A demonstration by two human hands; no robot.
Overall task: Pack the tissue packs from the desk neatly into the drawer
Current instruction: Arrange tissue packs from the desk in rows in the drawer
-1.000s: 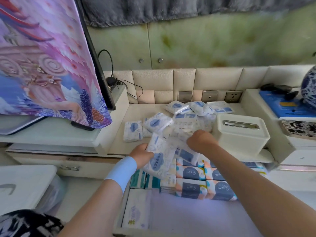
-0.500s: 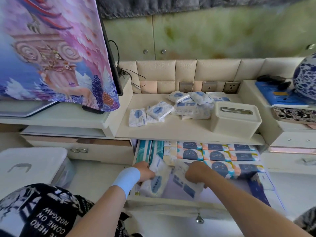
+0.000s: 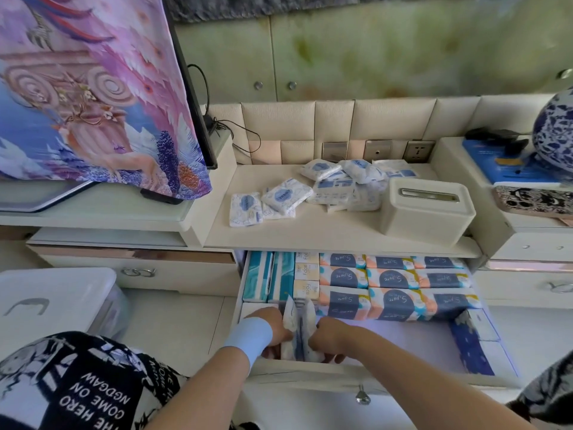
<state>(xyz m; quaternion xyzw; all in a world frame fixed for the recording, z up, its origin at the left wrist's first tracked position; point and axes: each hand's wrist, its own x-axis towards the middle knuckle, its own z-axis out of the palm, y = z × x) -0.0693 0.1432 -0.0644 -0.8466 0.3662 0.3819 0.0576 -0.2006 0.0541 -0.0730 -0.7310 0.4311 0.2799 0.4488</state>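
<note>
A small bundle of upright tissue packs (image 3: 298,328), white with blue print, stands on edge in the front left part of the open drawer (image 3: 310,372), squeezed together between the two hands. How many packs are in the bundle is hard to tell. The left hand (image 3: 269,328), with a pale blue wristband (image 3: 248,336) at the wrist, grips the bundle from the left. The right hand (image 3: 329,336) grips it from the right, fingers curled under and around the wrappers.

Just behind the bundle the drawer is packed in rows. Teal packs (image 3: 268,274) stand at the far left and small cream boxes (image 3: 306,276) sit beside them. Navy-and-orange packs (image 3: 393,279) lie in three rows across to the right wall. A dark blue item (image 3: 469,346), too unclear to identify, lies along the right wall nearer the front. A metal knob (image 3: 362,397) hangs from the drawer front.

Above the drawer, on the tabletop (image 3: 310,235), loose tissue packs (image 3: 336,186) lie in a scattered heap, several overlapping, with a few more just to the left. A cream tissue box (image 3: 426,212) with a slot in its lid stands just beside the heap on the right. Wall sockets (image 3: 376,148) sit in the padded panel behind.

To the left, a screen draped in a patterned cloth (image 3: 93,88) of pink and purple stands on a raised shelf. A blue-and-white vase (image 3: 555,131) is at the far right, and a white lidded bin (image 3: 52,299) at the lower left.
</note>
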